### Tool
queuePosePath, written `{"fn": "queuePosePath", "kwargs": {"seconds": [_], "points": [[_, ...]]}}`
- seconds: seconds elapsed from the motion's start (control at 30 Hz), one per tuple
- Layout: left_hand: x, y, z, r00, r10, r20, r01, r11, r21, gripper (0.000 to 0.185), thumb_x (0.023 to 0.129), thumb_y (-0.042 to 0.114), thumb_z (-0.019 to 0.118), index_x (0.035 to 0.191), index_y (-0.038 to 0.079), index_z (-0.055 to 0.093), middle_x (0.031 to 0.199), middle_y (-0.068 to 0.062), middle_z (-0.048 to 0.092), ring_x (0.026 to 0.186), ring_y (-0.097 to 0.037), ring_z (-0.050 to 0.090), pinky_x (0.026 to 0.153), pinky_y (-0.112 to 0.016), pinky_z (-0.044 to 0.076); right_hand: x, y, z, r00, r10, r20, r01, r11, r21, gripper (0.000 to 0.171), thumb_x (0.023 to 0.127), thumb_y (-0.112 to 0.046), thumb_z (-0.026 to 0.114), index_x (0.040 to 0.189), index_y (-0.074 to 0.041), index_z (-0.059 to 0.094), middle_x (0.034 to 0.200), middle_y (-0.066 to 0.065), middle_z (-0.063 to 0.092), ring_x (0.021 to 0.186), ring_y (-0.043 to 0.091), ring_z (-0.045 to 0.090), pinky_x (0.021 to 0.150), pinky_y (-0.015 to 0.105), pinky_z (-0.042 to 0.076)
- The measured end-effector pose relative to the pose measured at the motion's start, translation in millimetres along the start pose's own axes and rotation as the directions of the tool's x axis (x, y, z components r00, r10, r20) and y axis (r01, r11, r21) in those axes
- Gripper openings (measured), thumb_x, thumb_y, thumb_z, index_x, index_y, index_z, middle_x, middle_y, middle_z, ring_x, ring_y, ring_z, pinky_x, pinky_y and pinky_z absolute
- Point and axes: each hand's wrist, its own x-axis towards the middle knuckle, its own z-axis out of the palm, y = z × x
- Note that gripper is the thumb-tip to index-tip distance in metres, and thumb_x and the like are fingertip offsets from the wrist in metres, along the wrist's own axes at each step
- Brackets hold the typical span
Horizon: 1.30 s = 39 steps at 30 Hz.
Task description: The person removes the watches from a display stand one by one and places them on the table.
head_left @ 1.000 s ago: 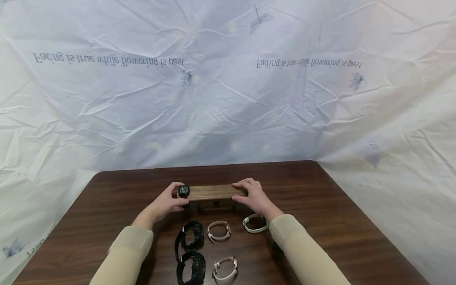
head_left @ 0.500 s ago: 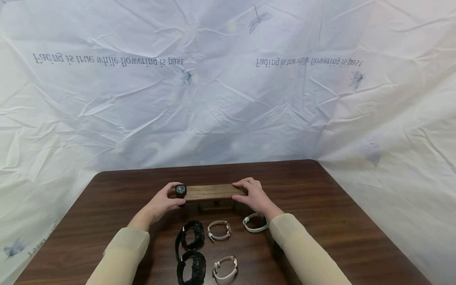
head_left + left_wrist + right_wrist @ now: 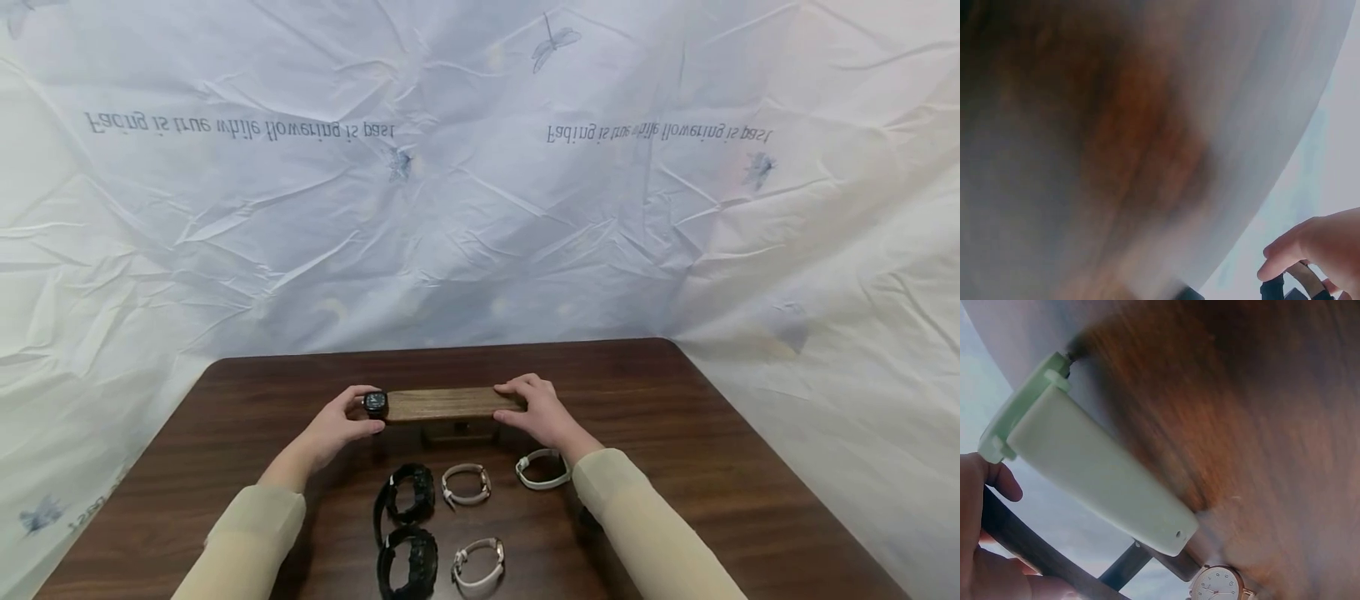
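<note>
since the earlier frames the black watch [image 3: 375, 404] slides a little more to the left, and now it sits at the very left end of the wooden bar [image 3: 450, 403], almost off it. my left hand [image 3: 339, 423] moves with it. i pinch the watch between thumb and fingers, with the face turned up. my right hand [image 3: 542, 410] is in the same place as before, its fingers curled over the right end of the bar to keep the stand steady.

by my judgement the work is only at its start. one watch is at the bar, and i cannot tell if its strap is fully around the wood or already free. four more lie on the table [image 3: 712, 467] in front of the stand: two black watches [image 3: 405, 493] [image 3: 408, 560], one behind the other, a pale one [image 3: 465, 485] beside them, another pale one [image 3: 476, 562] near the front edge, and a mint green one [image 3: 540, 468] just beside my right wrist. in the right wrist view the green strap [image 3: 1094, 472] fills the middle.

for moving, there is free table to the left of the bar and behind it, up to the crumpled white sheet [image 3: 480, 208]. the table's left and right edges are well apart from the hands. the watches near my forearms are the tight place.
</note>
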Motion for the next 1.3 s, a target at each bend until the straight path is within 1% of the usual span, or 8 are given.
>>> {"fn": "queuePosePath", "kwargs": {"seconds": [0.13,0.4,0.7,0.8,0.97,1.13,1.2,1.3], "points": [[-2.5,1.1,-1.9,1.0,0.011,-0.004,-0.011,1.0,0.018,0.064,0.072,0.03,0.07,0.126,0.021,0.037,0.126,-0.013,0.036,0.098,-0.026,0.047,0.079,-0.043,0.042,0.7,1.5,-0.7,1.0,-0.01,0.004,0.01,1.0,0.004,0.046,0.074,-0.05,0.058,0.117,-0.036,0.05,0.116,-0.009,0.038,0.115,0.022,0.027,0.086,0.042,0.035],[-8.8,9.1,-8.9,0.997,0.05,-0.066,-0.051,0.999,-0.007,0.063,0.075,0.031,0.067,0.128,0.021,0.035,0.127,-0.012,0.031,0.096,-0.028,0.047,0.08,-0.048,0.039,1.3,4.3,-2.4,1.0,-0.022,0.009,0.022,1.0,0.006,0.046,0.074,-0.051,0.058,0.117,-0.038,0.049,0.117,-0.01,0.039,0.115,0.021,0.028,0.085,0.044,0.035],[-20.5,36.3,2.1,0.986,0.149,-0.078,-0.151,0.988,-0.019,0.059,0.077,0.023,0.067,0.128,0.019,0.036,0.119,-0.013,0.037,0.098,-0.029,0.045,0.076,-0.043,0.043,3.1,7.1,-4.6,0.999,-0.045,0.018,0.044,0.999,0.016,0.048,0.074,-0.052,0.058,0.118,-0.034,0.049,0.119,-0.01,0.039,0.114,0.02,0.03,0.087,0.043,0.033],[-17.8,36.1,9.2,0.98,0.197,-0.037,-0.197,0.98,0.001,0.059,0.077,0.022,0.067,0.127,0.019,0.037,0.119,-0.014,0.039,0.101,-0.03,0.045,0.074,-0.041,0.044,3.9,7.3,-5.1,0.999,-0.045,0.031,0.044,0.999,0.023,0.048,0.074,-0.051,0.058,0.118,-0.033,0.049,0.12,-0.01,0.039,0.114,0.019,0.03,0.087,0.043,0.033],[-18.5,50.7,30.5,0.965,0.251,0.077,-0.257,0.963,0.08,0.058,0.077,0.02,0.067,0.127,0.018,0.038,0.118,-0.013,0.04,0.098,-0.028,0.047,0.071,-0.035,0.044,4.7,6.9,-8.0,0.997,-0.047,0.054,0.046,0.999,0.03,0.047,0.074,-0.051,0.059,0.117,-0.035,0.048,0.123,-0.008,0.038,0.116,0.019,0.03,0.088,0.043,0.033],[-21.9,65.6,60.2,0.928,0.307,0.211,-0.335,0.935,0.114,0.056,0.077,0.019,0.066,0.126,0.017,0.039,0.116,-0.01,0.037,0.09,-0.025,0.048,0.067,-0.036,0.044,4.9,7.0,-11.0,0.995,-0.046,0.088,0.044,0.999,0.024,0.047,0.075,-0.049,0.059,0.118,-0.035,0.047,0.124,-0.007,0.037,0.117,0.018,0.031,0.089,0.042,0.033],[-22.4,69.9,73.5,0.914,0.307,0.264,-0.345,0.932,0.109,0.055,0.077,0.018,0.066,0.125,0.016,0.039,0.115,-0.009,0.038,0.088,-0.024,0.05,0.065,-0.035,0.045,4.8,7.8,-11.4,0.994,-0.048,0.093,0.046,0.999,0.022,0.047,0.075,-0.049,0.059,0.118,-0.035,0.047,0.124,-0.007,0.037,0.116,0.019,0.032,0.088,0.042,0.034],[-22.3,72.8,92.9,0.902,0.269,0.337,-0.331,0.934,0.139,0.055,0.077,0.02,0.067,0.125,0.017,0.04,0.114,-0.006,0.04,0.089,-0.02,0.052,0.068,-0.032,0.045,5.2,9.2,-11.2,0.994,-0.051,0.093,0.05,0.999,0.016,0.046,0.075,-0.049,0.059,0.118,-0.035,0.047,0.122,-0.006,0.038,0.114,0.018,0.034,0.087,0.041,0.035]]}}
